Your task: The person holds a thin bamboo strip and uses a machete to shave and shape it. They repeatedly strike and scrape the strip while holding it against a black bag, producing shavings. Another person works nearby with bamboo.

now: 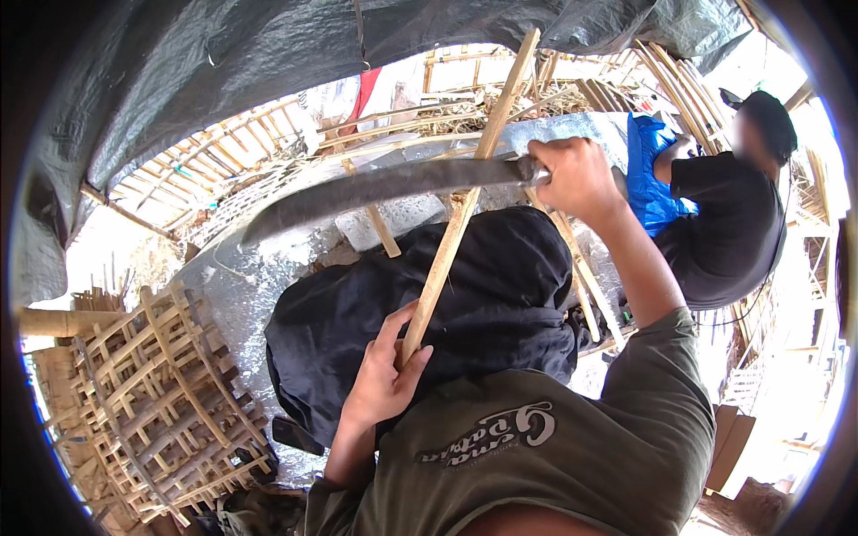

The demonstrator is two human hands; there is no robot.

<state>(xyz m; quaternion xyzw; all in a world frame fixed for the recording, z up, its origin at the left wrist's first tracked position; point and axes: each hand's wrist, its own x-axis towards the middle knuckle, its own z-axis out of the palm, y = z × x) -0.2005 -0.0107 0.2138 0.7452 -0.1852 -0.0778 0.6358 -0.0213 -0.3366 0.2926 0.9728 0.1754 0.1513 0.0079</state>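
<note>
My left hand [380, 384] is closed around the near end of a long, pale bamboo strip [438, 277], close to my body. The strip slants up and away over my black-trousered lap [500, 255]. A machete [375, 189] with a long, dark, slightly curved blade is gripped in my right hand [579, 179], raised beyond my knees. Its blade points left and crosses the strip in the picture; whether the two touch I cannot tell. The blade's far end is a little blurred.
A woven bamboo lattice [156, 402] stands at the left. Loose bamboo strips [585, 272] lie beside my right leg. At the right sits a person in black [728, 223], near a blue plastic sheet [645, 170]. Overhead hangs a dark tarp [259, 89].
</note>
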